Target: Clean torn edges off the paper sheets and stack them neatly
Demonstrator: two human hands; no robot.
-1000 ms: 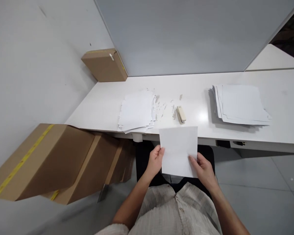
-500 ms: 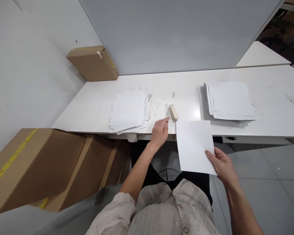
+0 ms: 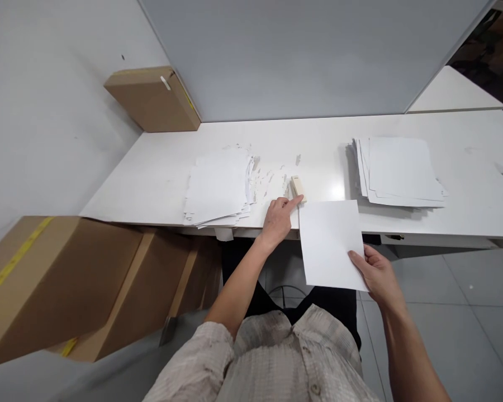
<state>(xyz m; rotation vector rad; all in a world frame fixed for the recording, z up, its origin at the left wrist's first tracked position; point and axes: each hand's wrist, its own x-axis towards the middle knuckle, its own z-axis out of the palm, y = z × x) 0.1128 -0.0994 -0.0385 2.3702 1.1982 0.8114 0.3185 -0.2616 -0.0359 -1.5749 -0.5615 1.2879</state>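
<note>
A small cream stapler (image 3: 297, 187) lies on the white table. My left hand (image 3: 278, 221) reaches to it with the index finger stretched out and its tip on the stapler's near end; the other fingers are loosely bent and grip nothing. In my right hand (image 3: 377, 273) is white paper (image 3: 331, 240), pinched at its right edge with the thumb on top. The paper's far left corner lies at the stapler's near end, and its lower part extends past the table edge. Whether it is one sheet or several, I cannot tell.
A loose stack of white paper (image 3: 218, 190) sits left on the table (image 3: 151, 184), another paper stack (image 3: 402, 170) at right. Paper scraps (image 3: 266, 181) lie between. A cardboard box (image 3: 155, 100) stands at the back left; larger cardboard boxes (image 3: 67, 279) are below the table's left edge.
My left hand has moved forward and right, and its index finger now rests on the stapler's near end. My right hand still holds the paper at about the same place.
</note>
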